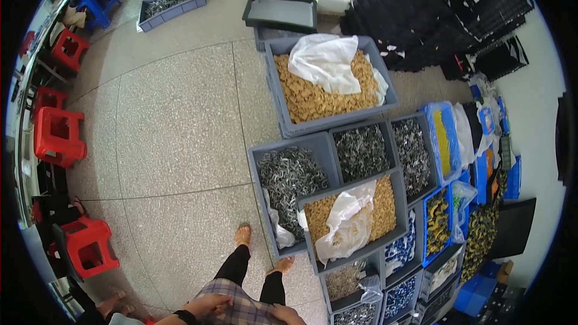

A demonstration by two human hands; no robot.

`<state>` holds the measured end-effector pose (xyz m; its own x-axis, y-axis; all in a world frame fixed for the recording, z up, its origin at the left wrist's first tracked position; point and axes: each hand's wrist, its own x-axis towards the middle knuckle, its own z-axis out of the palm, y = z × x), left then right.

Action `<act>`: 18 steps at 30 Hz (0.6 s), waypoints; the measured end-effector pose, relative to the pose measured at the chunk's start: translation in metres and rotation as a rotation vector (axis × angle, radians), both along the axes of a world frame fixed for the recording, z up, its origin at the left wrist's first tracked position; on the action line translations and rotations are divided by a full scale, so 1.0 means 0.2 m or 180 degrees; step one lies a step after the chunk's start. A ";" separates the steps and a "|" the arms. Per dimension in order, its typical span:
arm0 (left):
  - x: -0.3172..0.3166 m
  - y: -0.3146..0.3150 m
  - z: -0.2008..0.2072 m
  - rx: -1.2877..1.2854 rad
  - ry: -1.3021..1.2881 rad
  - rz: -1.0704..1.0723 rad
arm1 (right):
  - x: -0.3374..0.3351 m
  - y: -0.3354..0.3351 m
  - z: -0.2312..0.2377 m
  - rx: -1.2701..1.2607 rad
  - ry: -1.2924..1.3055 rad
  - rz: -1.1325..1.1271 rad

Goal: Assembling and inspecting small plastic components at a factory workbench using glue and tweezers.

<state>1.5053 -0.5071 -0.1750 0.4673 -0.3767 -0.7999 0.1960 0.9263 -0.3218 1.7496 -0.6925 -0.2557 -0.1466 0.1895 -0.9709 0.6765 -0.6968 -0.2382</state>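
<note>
My left hand [211,305] is at the bottom of the view, in front of a plaid garment [241,298]. Its fingers curl in, and I see nothing in them. Further right, my right hand [285,313] lies close against the same plaid cloth, its fingers too small and partly hidden to read. Nearest to it on the right is a grey bin of thin pale metal parts [343,280]. Beyond that, a grey bin [354,254] of small tan pieces with a white plastic bag [349,222] overlaps a bin of grey metal clips [289,174].
Stacked grey bins hold tan pieces [313,99] under white plastic. Blue trays of yellow and black parts [436,219] stand farther right. Black trays [409,12] are piled at the back. Red stools [60,135] line the left; another person's feet show lower left.
</note>
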 end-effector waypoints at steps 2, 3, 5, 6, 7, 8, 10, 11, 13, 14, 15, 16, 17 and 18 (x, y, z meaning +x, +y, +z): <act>0.01 0.05 0.10 0.0278 0.0230 -0.0038 | 0.01 0.27 0.25 -0.0540 0.0346 -0.1774; 0.03 0.08 0.15 0.0516 0.0408 -0.0172 | 0.00 0.29 0.23 -0.0473 0.0230 -0.1731; 0.04 0.11 0.17 0.0510 0.0353 -0.0128 | -0.02 0.27 0.03 -0.0194 0.0348 -0.1032; 0.04 0.11 0.17 0.0451 0.0327 -0.0130 | -0.03 0.26 -0.03 0.0013 0.0473 -0.0367; 0.01 0.09 0.14 0.0482 0.0280 -0.0129 | -0.05 0.23 -0.08 0.0533 0.0296 -0.0564; -0.06 0.04 0.10 0.0464 0.0171 0.0109 | -0.09 0.27 -0.09 0.0565 0.0339 -0.0499; -0.08 0.06 0.10 0.0488 -0.0019 0.0328 | -0.11 0.42 0.03 0.0669 0.0579 -0.1382; -0.06 0.09 0.15 0.0657 0.0202 0.0397 | -0.12 0.62 0.24 -0.0356 0.0696 -0.2552; -0.01 0.14 0.26 0.0882 0.0440 0.0509 | -0.13 0.70 0.26 0.0110 0.0689 -0.1841; 0.04 0.17 0.31 0.0903 0.0754 0.0384 | -0.14 0.72 0.28 0.0517 0.0635 -0.1182; 0.06 0.19 0.34 0.0917 0.1074 0.0261 | -0.14 0.75 0.31 0.0569 0.0530 -0.1117; 0.06 0.18 0.34 0.0948 0.1065 0.0285 | -0.14 0.75 0.30 0.0604 0.0528 -0.1096; 0.04 0.16 0.33 0.1100 0.0911 0.0300 | -0.13 0.73 0.27 0.0546 0.0542 -0.1378; 0.03 0.15 0.32 0.1262 0.0760 0.0318 | -0.12 0.69 0.24 0.0495 0.0564 -0.1654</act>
